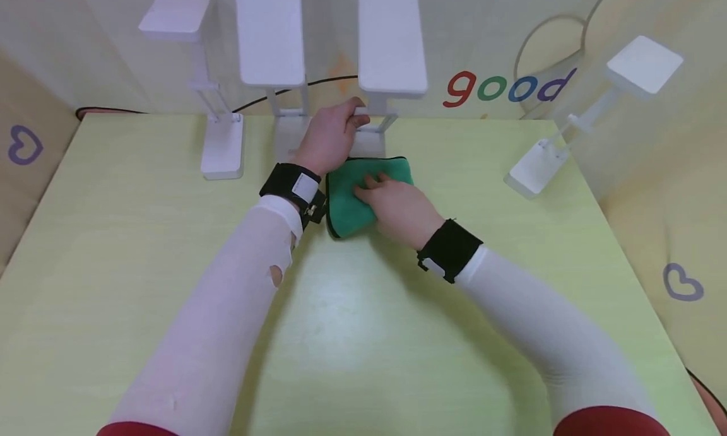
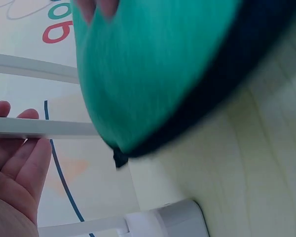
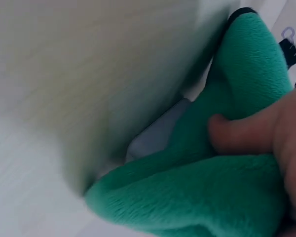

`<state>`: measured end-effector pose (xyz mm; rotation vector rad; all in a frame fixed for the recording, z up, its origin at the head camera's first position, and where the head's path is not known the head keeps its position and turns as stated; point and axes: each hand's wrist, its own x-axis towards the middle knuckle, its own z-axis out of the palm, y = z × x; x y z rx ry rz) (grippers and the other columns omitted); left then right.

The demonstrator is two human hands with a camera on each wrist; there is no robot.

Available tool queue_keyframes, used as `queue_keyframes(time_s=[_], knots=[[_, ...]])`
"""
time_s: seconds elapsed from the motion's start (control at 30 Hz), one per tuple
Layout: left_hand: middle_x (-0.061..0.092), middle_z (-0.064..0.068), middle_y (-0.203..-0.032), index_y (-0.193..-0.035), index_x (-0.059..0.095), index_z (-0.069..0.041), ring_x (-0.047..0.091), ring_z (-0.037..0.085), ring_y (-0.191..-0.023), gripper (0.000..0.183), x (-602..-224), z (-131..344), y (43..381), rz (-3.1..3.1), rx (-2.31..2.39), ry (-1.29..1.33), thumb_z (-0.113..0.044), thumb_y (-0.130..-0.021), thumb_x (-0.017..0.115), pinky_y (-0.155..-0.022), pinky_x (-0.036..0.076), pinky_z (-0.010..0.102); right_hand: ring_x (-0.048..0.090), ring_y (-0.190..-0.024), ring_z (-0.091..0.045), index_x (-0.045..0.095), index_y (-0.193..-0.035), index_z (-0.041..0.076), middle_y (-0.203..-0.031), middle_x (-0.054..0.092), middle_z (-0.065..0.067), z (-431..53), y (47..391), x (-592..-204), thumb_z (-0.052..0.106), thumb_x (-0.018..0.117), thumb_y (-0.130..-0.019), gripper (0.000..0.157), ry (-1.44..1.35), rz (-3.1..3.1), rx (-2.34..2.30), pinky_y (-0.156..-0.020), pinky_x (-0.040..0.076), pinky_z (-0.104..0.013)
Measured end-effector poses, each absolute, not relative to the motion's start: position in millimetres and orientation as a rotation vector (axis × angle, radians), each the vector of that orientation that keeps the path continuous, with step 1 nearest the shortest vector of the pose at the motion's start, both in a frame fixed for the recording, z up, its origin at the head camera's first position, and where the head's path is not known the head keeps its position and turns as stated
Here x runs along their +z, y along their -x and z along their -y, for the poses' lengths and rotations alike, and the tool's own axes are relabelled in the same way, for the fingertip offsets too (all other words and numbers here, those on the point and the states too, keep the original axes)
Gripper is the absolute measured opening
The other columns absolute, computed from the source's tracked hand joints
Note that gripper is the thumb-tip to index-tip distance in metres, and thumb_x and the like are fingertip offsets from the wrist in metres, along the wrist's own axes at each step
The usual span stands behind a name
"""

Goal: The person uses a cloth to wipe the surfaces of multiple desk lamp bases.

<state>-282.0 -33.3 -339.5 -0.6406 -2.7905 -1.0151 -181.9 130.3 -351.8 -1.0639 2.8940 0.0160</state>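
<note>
A white desk lamp [image 1: 392, 41] stands at the back of the table, right of centre. My left hand [image 1: 331, 135] holds its thin upright arm, with fingers curled round the white bar [image 2: 64, 129] in the left wrist view. Just in front of this lamp's base [image 1: 369, 144], my right hand [image 1: 400, 210] grips a green cloth [image 1: 346, 199] with a black border. In the right wrist view the thumb [image 3: 246, 136] presses into the folded cloth, and part of a grey-white base [image 3: 158, 131] shows beside it. The cloth hides much of the lamp's lower part.
A second white lamp [image 1: 269, 38] stands close on the left, and a third [image 1: 223, 146] farther left. Another lamp [image 1: 536, 168] is near the right edge of the light green table [image 1: 318, 310]. A black cable [image 1: 329, 79] runs behind, along the printed curtain [image 1: 500, 19].
</note>
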Motion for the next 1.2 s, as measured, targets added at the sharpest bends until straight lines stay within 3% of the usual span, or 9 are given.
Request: queue_keyframes(time_s=[0.17,0.4,0.6,0.9,1.03,1.2], knots=[[0.069,-0.002,-0.121,-0.125,0.058,-0.01,0.06,0.01,-0.107,0.024,-340,35,284,2.778,-1.023,0.637,-0.02,-0.108,0.043,-0.085,0.049,0.031,0.036,-0.137,-0.032,0.05,-0.145,0.01,-0.148,0.046,-0.016,-127,211,-358,-0.001,0.053,-0.096,0.05,1.041,-2.89,-0.115,-0.107,0.042,-0.044],[0.069,-0.001,-0.122,-0.126,0.057,-0.009,0.058,0.01,-0.114,0.025,-340,32,284,2.766,-1.047,0.648,-0.019,-0.109,0.041,-0.093,0.049,0.031,0.03,-0.14,-0.028,0.045,-0.148,0.012,-0.152,0.041,-0.015,-137,237,-368,0.003,0.053,-0.098,0.052,0.975,-2.975,-0.19,-0.107,0.042,-0.043],[0.07,0.001,-0.12,-0.125,0.057,-0.01,0.059,0.01,-0.112,0.022,-341,28,285,2.746,-1.029,0.625,-0.016,-0.107,0.045,-0.089,0.05,0.031,0.028,-0.141,-0.032,0.042,-0.15,0.012,-0.153,0.038,-0.018,-150,216,-361,-0.001,0.046,-0.097,0.055,0.899,-2.982,-0.131,-0.091,0.054,-0.044],[0.069,0.001,-0.122,-0.13,0.054,-0.01,0.058,0.01,-0.114,0.025,-342,24,297,2.781,-1.027,0.548,-0.012,-0.108,0.041,-0.076,0.048,0.025,0.044,-0.132,-0.026,0.049,-0.146,0.011,-0.144,0.05,-0.012,-161,187,-350,-0.002,0.048,-0.095,0.053,0.902,-2.978,-0.292,-0.1,0.048,-0.044],[0.068,0.001,-0.123,-0.132,0.053,-0.01,0.057,0.012,-0.116,0.027,-341,27,305,2.795,-0.983,0.529,-0.014,-0.109,0.041,-0.068,0.044,0.026,0.044,-0.132,-0.024,0.049,-0.146,0.012,-0.144,0.051,-0.009,-159,182,-347,-0.003,0.049,-0.093,0.055,0.93,-2.991,-0.315,-0.101,0.048,-0.043],[0.067,0.003,-0.125,-0.133,0.053,-0.009,0.058,0.012,-0.116,0.028,-339,31,310,2.808,-0.973,0.539,-0.012,-0.109,0.04,-0.067,0.044,0.026,0.043,-0.132,-0.023,0.049,-0.146,0.013,-0.145,0.05,-0.008,-158,177,-344,-0.007,0.047,-0.089,0.06,0.947,-3.01,-0.351,-0.101,0.048,-0.043]])
